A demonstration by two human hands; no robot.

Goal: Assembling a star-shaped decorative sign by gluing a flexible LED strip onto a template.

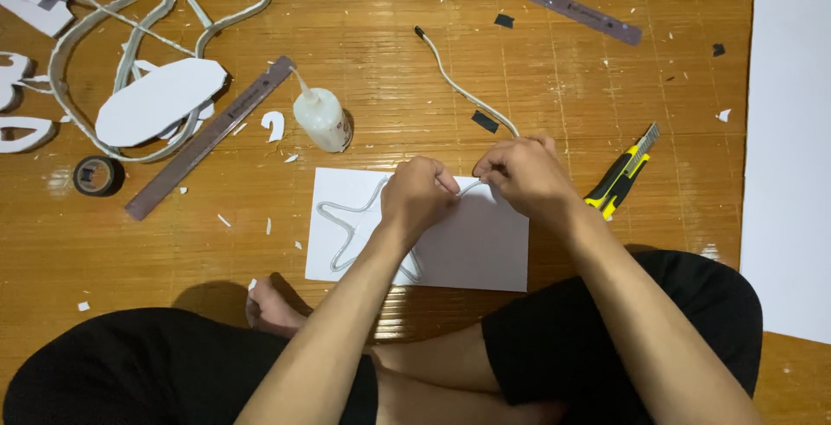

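While the white sheet [485, 247] lies flat on the wooden floor [389, 61] just beyond the crossed legs, both hands meet over its far edge, shaping the pale flexible tube [459, 87] into a star outline [346, 226]. The left hand [417, 196] is curled, pressing the tube down; the right hand [524, 174] pinches it. Bending it well likely means holding each corner firm and following the outline closely.

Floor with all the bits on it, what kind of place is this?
Probably a home craft spot on a wooden floor: a glue bottle, a utility knife and rulers lie round a seated person.
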